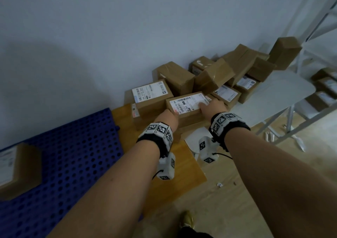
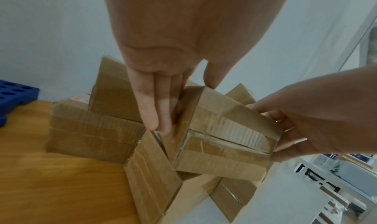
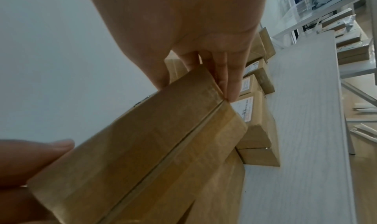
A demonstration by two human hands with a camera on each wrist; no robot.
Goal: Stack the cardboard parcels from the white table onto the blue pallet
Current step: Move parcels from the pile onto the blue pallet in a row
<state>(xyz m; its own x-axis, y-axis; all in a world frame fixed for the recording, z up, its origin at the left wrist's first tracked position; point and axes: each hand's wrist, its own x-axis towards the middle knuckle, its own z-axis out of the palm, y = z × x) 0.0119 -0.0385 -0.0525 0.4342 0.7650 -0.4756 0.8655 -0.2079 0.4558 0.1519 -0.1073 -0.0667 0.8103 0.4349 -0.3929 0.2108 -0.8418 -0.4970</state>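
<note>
A brown cardboard parcel (image 1: 187,104) with a white label on top lies at the front of a heap, where a wooden surface meets the white table (image 1: 277,91). My left hand (image 1: 167,118) holds its left end, fingers (image 2: 151,108) down the side and thumb on the top edge. My right hand (image 1: 211,106) grips the right end, its fingers (image 2: 289,140) curled round it. In the right wrist view the parcel (image 3: 153,147) appears tilted, with the right fingers (image 3: 230,82) at its far end. The blue perforated pallet (image 1: 73,155) lies to the left and bears one parcel (image 1: 18,166).
Several more parcels (image 1: 215,77) are heaped against the wall on the white table. Another labelled parcel (image 1: 151,93) sits just left of the held one. A wooden surface (image 1: 164,170) lies between pallet and table. White metal shelving (image 1: 321,37) with more boxes stands at the right.
</note>
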